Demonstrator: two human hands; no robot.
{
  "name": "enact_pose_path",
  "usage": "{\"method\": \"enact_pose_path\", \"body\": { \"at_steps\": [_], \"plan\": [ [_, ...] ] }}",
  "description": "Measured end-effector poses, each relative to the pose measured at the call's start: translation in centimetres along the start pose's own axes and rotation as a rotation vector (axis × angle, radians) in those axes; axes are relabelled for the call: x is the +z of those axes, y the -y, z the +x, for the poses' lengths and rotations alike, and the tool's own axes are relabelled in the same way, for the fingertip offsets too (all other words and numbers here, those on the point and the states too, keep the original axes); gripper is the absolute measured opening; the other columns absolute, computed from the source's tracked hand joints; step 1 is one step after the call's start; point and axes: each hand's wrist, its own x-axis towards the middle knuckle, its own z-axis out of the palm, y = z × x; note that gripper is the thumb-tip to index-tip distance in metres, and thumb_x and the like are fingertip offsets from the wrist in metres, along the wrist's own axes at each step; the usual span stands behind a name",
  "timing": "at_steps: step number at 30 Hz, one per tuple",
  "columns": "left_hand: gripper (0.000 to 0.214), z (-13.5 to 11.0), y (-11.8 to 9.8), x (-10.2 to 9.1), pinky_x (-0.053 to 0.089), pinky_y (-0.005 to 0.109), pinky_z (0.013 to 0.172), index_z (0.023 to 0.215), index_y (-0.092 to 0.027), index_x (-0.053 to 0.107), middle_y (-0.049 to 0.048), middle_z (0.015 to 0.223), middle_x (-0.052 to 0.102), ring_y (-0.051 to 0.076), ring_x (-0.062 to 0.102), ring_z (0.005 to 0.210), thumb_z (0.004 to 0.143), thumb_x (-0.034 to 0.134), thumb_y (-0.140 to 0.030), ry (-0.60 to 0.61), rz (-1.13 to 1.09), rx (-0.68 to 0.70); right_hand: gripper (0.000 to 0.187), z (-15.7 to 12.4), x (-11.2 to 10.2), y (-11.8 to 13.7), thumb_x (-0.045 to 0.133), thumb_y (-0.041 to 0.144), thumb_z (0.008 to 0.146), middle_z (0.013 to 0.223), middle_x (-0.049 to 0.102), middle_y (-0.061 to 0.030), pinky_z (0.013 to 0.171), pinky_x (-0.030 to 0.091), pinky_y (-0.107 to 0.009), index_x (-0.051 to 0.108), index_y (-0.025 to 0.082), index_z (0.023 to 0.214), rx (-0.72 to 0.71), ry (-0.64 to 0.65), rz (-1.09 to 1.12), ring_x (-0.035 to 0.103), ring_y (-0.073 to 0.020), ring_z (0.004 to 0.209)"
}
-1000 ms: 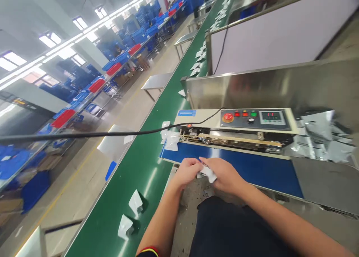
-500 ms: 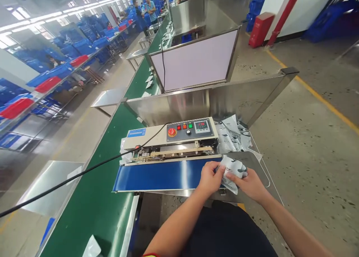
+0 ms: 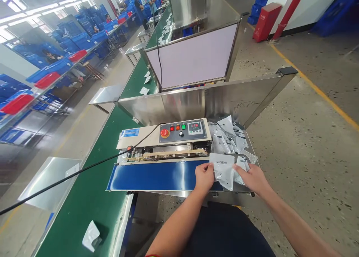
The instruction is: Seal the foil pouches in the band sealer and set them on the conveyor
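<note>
A white printed pouch (image 3: pixel 223 170) is spread flat in front of me, over the right end of the blue belt (image 3: pixel 159 176). My left hand (image 3: pixel 204 177) pinches its left edge between thumb and fingers. On the other side my right hand (image 3: pixel 252 177) is closed around a second white pouch (image 3: pixel 240 170), its thumb by the first pouch's right edge. Behind the belt stands a cream band sealing machine (image 3: pixel 146 137) with a control panel (image 3: pixel 181 131) and lit red digits. A pile of similar pouches (image 3: pixel 224 137) lies to the right of the machine.
A green conveyor (image 3: pixel 84 201) runs along the left, with one white pouch (image 3: pixel 91 236) on it. A black cable (image 3: pixel 92 166) crosses over it to the machine. A steel partition (image 3: pixel 179 105) stands behind the sealer. Two people stand far off.
The bunched pouches in my hands have come apart: one is now spread flat and faces me, another sits in my right hand. My view has shifted slightly.
</note>
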Motion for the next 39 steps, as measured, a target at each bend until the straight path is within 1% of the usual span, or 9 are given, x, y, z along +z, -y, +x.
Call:
{"method": "enact_pose_path", "body": {
  "at_steps": [6, 11, 17, 20, 23, 27, 33, 36, 39],
  "plan": [
    [0.055, 1.7, 1.0, 0.1, 0.043, 0.028, 0.064, 0.065, -0.018, 0.07, -0.001, 0.059, 0.054, 0.016, 0.049, 0.063, 0.085, 0.074, -0.069, -0.094, -0.117, -0.127, 0.036, 1.6, 1.8, 3.3, 0.073, 0.052, 0.078, 0.086, 0.079, -0.0142, 0.06, 0.051, -0.035, 0.079, 0.018, 0.086, 0.115, 0.04, -0.026, 0.074, -0.0326, 0.078],
    [0.055, 1.7, 0.5, -2.9, 0.054, 0.033, 0.073, 0.08, -0.016, 0.08, 0.0058, 0.07, 0.07, 0.024, 0.066, 0.076, 0.092, 0.071, -0.07, -0.136, -0.08, -0.129, 0.032, 2.3, 4.3, 5.0, 0.077, 0.049, 0.078, 0.09, 0.08, -0.0143, 0.06, 0.051, -0.033, 0.08, 0.018, 0.084, 0.093, 0.074, -0.032, 0.076, -0.0323, 0.084],
    [0.052, -3.2, -0.5, -7.2, 0.056, 0.048, 0.111, 0.135, -0.02, 0.079, 0.019, 0.132, 0.079, 0.035, 0.072, 0.124, 0.099, 0.074, -0.057, -0.414, 0.144, 0.267, 0.063, 0.4, 4.5, 3.7, 0.092, 0.067, 0.071, 0.1, 0.082, -0.0183, 0.054, 0.055, -0.035, 0.086, 0.015, 0.106, 0.056, 0.093, 0.101, 0.078, -0.0363, 0.084],
    [0.038, -4.8, -1.2, -5.8, 0.059, 0.046, 0.106, 0.125, -0.023, 0.083, 0.0163, 0.121, 0.083, 0.032, 0.076, 0.113, 0.104, 0.069, -0.05, -0.174, 0.144, 0.43, 0.077, -1.4, 4.8, 2.7, 0.095, 0.073, 0.07, 0.104, 0.082, -0.0151, 0.062, 0.061, -0.036, 0.085, 0.015, 0.119, -0.038, 0.223, 0.256, 0.077, -0.034, 0.085],
    [0.036, -4.3, -1.7, -3.1, 0.06, 0.04, 0.091, 0.11, -0.021, 0.087, 0.0138, 0.106, 0.085, 0.028, 0.077, 0.096, 0.107, 0.064, -0.049, 0.071, 0.118, 0.401, 0.081, -2.7, 5.5, 1.8, 0.091, 0.081, 0.072, 0.097, 0.081, -0.0121, 0.07, 0.064, -0.036, 0.081, 0.014, 0.116, -0.119, 0.279, 0.314, 0.077, -0.0319, 0.088],
    [0.044, -3.0, -1.2, -1.1, 0.054, 0.035, 0.076, 0.097, -0.018, 0.086, 0.0117, 0.091, 0.083, 0.025, 0.07, 0.08, 0.106, 0.061, -0.053, 0.029, 0.075, 0.213, 0.083, -3.3, 5.3, 0.2, 0.071, 0.093, 0.084, 0.103, 0.081, -0.0128, 0.07, 0.066, -0.037, 0.075, 0.018, 0.121, -0.158, 0.104, 0.349, 0.078, -0.0318, 0.091],
    [0.045, -1.7, -0.5, -0.5, 0.041, 0.031, 0.066, 0.067, -0.02, 0.074, 0.0028, 0.067, 0.068, 0.02, 0.055, 0.066, 0.098, 0.064, -0.05, 0.025, 0.074, 0.101, 0.055, -1.8, 2.9, -1.7, 0.084, 0.071, 0.073, 0.091, 0.081, -0.0132, 0.069, 0.069, -0.04, 0.078, 0.021, 0.094, -0.005, -0.086, 0.222, 0.08, -0.0349, 0.086],
    [0.048, -0.3, -0.2, 0.3, 0.039, 0.031, 0.064, 0.054, -0.021, 0.063, -0.0006, 0.056, 0.055, 0.018, 0.045, 0.062, 0.093, 0.065, -0.05, -0.063, 0.035, -0.008, 0.048, -0.1, 3.2, -1.5, 0.086, 0.064, 0.067, 0.088, 0.081, -0.0133, 0.071, 0.071, -0.042, 0.076, 0.022, 0.088, 0.069, -0.114, 0.338, 0.08, -0.033, 0.081],
    [0.042, 1.1, 0.2, 0.4, 0.045, 0.03, 0.067, 0.06, -0.02, 0.071, -0.0002, 0.06, 0.059, 0.019, 0.052, 0.065, 0.089, 0.07, -0.05, -0.13, -0.037, -0.093, 0.043, 1.5, 4.7, -0.9, 0.085, 0.059, 0.066, 0.086, 0.081, -0.0138, 0.071, 0.071, -0.042, 0.074, 0.022, 0.084, 0.074, -0.082, 0.349, 0.078, -0.03, 0.076]
  ]
}}
